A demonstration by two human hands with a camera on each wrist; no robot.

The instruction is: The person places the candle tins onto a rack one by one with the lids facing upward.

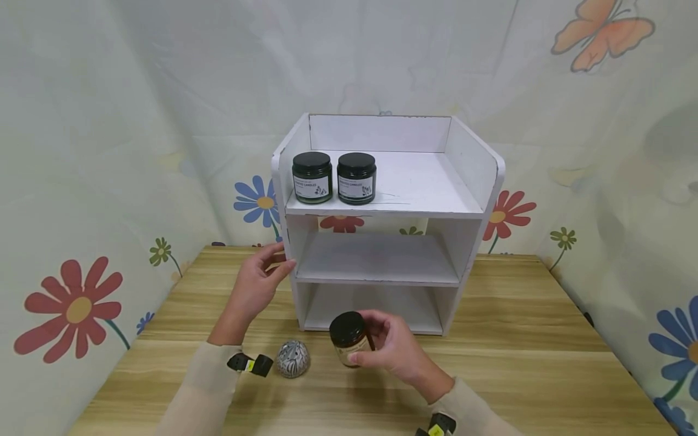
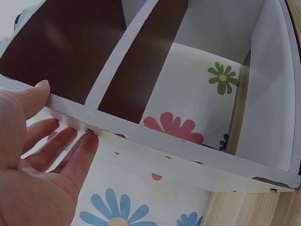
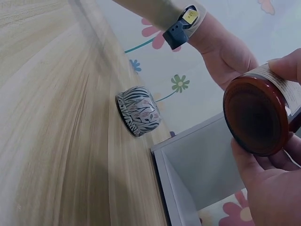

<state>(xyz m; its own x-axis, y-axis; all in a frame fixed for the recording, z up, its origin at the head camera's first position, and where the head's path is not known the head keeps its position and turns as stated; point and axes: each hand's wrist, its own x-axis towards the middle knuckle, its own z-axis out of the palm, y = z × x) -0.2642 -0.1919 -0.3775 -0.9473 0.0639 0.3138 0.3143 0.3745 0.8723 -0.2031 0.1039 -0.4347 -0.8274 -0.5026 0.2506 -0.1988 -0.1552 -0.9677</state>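
My right hand (image 1: 394, 348) grips an amber glass jar (image 3: 256, 115) with a black lid (image 1: 347, 327) and a pale label, thumb on the front. The jar is lifted and tilted, its round base showing in the right wrist view. My left hand (image 1: 259, 281) rests against the left side of a white shelf unit (image 1: 376, 284). Its thumb lies at the front edge, and the fingers (image 2: 84, 153) touch the outer face, fairly straight. On the top shelf, toward the left, two dark green candle jars (image 1: 312, 178) with black lids stand side by side.
A small round black-and-white patterned tin (image 1: 292, 358) stands on the wooden table (image 1: 523, 363), left of the held jar. The shelf unit has raised sides and lower shelves. Flower-printed cloth (image 1: 180, 121) hangs behind and on both sides.
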